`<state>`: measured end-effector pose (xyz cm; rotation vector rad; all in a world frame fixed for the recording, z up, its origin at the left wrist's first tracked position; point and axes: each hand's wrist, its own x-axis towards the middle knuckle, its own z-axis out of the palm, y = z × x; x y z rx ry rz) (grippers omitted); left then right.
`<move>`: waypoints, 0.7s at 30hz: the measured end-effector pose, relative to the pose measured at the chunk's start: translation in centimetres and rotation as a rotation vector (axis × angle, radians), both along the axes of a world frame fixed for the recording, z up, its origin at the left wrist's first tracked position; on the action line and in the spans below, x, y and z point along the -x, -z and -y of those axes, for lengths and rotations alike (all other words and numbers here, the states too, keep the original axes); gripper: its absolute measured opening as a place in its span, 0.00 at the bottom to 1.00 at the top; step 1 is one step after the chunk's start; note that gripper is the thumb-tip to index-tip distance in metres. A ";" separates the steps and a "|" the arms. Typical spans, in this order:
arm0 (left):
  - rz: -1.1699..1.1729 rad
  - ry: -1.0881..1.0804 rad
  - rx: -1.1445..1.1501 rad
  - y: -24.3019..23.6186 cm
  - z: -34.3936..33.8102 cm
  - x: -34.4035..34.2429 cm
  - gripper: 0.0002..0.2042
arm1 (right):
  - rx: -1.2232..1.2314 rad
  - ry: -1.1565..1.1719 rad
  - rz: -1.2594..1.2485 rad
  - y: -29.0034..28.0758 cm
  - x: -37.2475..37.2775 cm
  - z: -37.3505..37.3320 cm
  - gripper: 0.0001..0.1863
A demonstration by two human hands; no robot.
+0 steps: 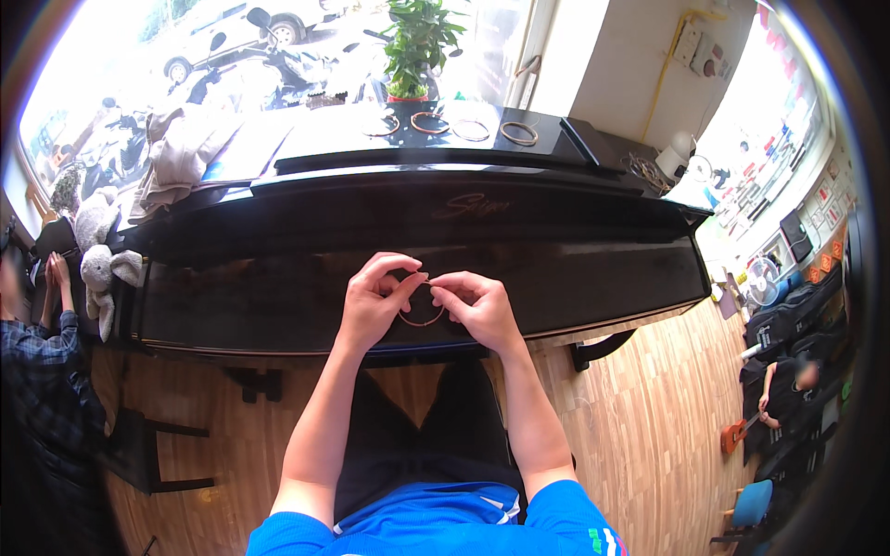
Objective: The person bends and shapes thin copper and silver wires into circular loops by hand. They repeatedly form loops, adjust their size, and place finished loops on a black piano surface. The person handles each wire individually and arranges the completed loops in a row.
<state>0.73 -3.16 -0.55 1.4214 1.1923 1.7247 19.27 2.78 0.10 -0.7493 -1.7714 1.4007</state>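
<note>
A closed black upright piano [519, 269] fills the middle of the frame, four thin rings [451, 126] and a potted plant [417, 46] along its top, a grey stuffed toy [97, 250] at left.

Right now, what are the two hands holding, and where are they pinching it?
A thin coppery wire loop: left hand and right hand pinch its top, fingertips close together.

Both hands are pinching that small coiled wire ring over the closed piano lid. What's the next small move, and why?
Probably lift the wire ring forward and lay it on the piano top beside the four coils already lined up there. The left hand and right hand each pinch its upper edge and the loop hangs closed below them, so it looks formed. I cannot see whether its ends are tucked.
</note>
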 end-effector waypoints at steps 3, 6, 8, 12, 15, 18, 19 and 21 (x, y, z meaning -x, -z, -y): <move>-0.154 -0.024 -0.047 0.2 -0.1 0.0 0.06 | 0.013 0.018 -0.051 0.4 0.0 0.0 0.09; -0.177 -0.063 -0.009 0.0 0.0 -0.2 0.09 | 0.027 0.037 -0.067 0.4 0.0 0.0 0.09; -0.269 -0.106 -0.007 -0.2 0.1 -0.2 0.10 | 0.011 0.058 -0.072 0.2 0.1 0.0 0.09; -0.431 -0.202 -0.107 0.0 -0.3 -0.4 0.12 | -0.009 0.071 -0.083 0.3 0.0 0.2 0.11; -0.493 -0.221 -0.183 0.6 -0.6 -0.3 0.12 | -0.055 0.067 -0.088 0.6 -0.1 0.2 0.14; -0.449 -0.171 -0.110 0.7 -0.4 -0.6 0.10 | -0.054 0.067 -0.115 0.7 0.0 0.1 0.15; -0.421 -0.147 -0.065 0.5 -0.3 -0.7 0.10 | -0.047 0.066 -0.127 0.9 -0.1 0.0 0.15; -0.301 -0.092 0.065 -0.3 0.0 -0.7 0.10 | -0.035 0.069 -0.147 0.9 -0.1 -0.2 0.14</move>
